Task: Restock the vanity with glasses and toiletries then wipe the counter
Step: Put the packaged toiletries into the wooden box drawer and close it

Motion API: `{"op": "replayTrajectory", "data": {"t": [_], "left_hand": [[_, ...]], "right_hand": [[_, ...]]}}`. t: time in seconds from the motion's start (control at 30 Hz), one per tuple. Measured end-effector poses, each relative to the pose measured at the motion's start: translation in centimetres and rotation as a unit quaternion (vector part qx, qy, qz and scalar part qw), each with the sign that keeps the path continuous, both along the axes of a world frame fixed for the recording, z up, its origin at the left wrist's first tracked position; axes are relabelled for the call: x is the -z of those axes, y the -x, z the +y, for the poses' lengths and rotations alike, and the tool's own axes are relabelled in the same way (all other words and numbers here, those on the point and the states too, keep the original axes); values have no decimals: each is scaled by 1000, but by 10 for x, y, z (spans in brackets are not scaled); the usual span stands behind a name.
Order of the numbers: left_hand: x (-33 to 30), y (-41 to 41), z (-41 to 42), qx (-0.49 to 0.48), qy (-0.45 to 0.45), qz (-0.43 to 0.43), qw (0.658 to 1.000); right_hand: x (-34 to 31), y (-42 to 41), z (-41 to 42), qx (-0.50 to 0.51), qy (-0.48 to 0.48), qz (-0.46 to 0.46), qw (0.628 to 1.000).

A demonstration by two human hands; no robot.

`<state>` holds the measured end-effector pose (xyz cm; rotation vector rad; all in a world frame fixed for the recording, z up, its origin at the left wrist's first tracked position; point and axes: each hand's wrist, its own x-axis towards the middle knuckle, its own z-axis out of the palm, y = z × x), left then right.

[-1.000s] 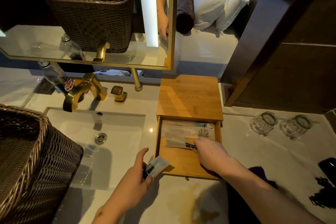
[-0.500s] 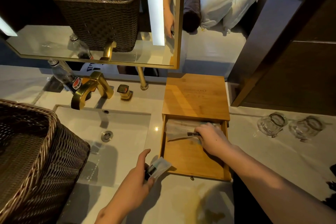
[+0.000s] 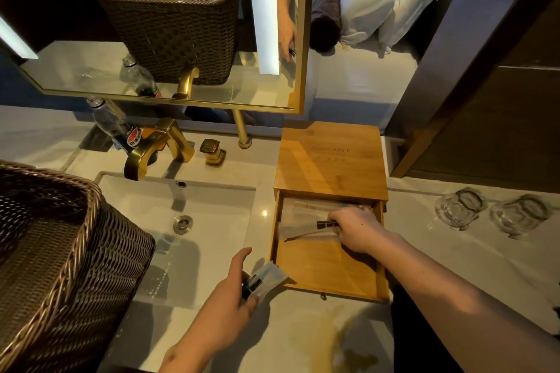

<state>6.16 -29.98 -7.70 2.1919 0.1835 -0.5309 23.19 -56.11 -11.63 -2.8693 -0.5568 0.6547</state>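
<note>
A bamboo amenity box [image 3: 330, 157] stands on the vanity counter [image 3: 303, 339] right of the sink, its drawer [image 3: 324, 269] pulled out. My right hand [image 3: 356, 228] reaches into the drawer's back and pinches a clear toiletry packet [image 3: 300, 225] lying on other packets there. My left hand [image 3: 225, 303] hovers at the drawer's front left corner, holding a few small sachets [image 3: 263, 278]. Two upturned glasses [image 3: 460, 206] [image 3: 518, 215] sit on the counter to the right.
A wicker basket [image 3: 60, 251] fills the near left, beside the sink [image 3: 181, 236]. A gold faucet [image 3: 157, 145] and a plastic bottle [image 3: 115, 126] stand behind the sink, under the mirror [image 3: 151, 24]. A yellowish stain [image 3: 339, 330] marks the counter near me.
My right hand has slid the packet from the drawer's middle toward its back. The left hand with its sachets has stayed almost still.
</note>
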Motion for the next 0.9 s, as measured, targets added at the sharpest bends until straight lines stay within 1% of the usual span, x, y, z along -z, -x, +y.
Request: {"op": "replayTrajectory", "data": {"t": [0.17,0.23,0.27,0.37,0.47,0.53,0.57,0.63,0.7,0.77,0.83,0.9], "left_hand": [[3,0,-1,8,5,-3,1000],[5,0,-2,12,7,-6,1000],[6,0,-2,14,7,-6,1000],[10,1,-3,16,8,0,1000],[12,2,-5,15,11,2,1000],[12,2,-5,17,14,6,1000],[12,2,-5,18,14,7,1000],[13,2,-6,21,11,7,1000],[13,2,-6,23,11,9,1000],[13,2,-7,24,10,7,1000],[12,2,-7,24,11,8,1000],[12,3,-8,26,11,11,1000]], "right_hand": [[3,2,-2,36,-7,5,999],[0,4,-3,35,-19,-23,999],[-2,7,-4,32,-29,-52,998],[-7,20,-5,40,-77,-110,990],[-9,36,-5,61,-140,-89,984],[-8,44,-6,77,-188,-32,979],[-8,47,-6,87,-198,11,976],[-6,50,-6,104,-193,74,973],[-2,49,-6,120,-182,84,972],[2,46,-4,117,-147,49,981],[2,43,-1,91,-79,-25,992],[-3,46,1,88,-54,-89,991]]}}
